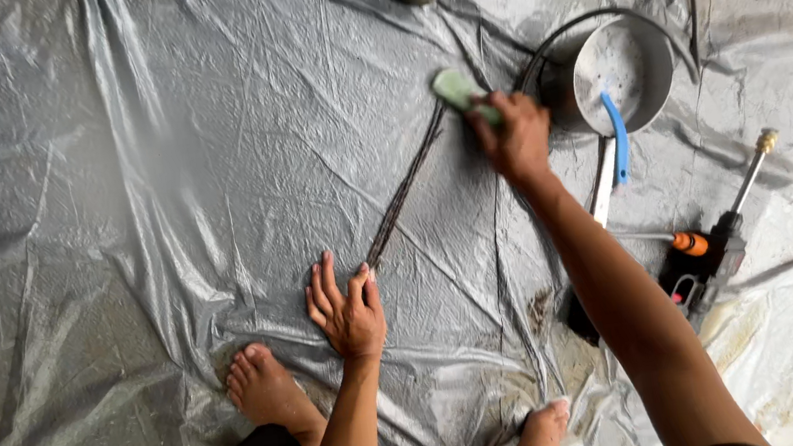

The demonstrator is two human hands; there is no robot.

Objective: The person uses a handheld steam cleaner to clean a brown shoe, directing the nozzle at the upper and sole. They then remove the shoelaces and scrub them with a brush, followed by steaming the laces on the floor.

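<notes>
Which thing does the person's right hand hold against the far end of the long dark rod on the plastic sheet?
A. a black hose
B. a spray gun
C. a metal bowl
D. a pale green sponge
D: the right hand grips a pale green sponge at the far end of the dark rod, while the left hand presses down its near end.

Glossy crinkled plastic sheet (160,181); dull metal pot (621,64); dark rough rod (405,190); pale green sponge (457,90).

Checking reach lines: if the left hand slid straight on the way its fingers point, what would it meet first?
Probably nothing but the grey plastic sheet: the left hand points up-left, and the thin dark rod angles off to its right.
</notes>
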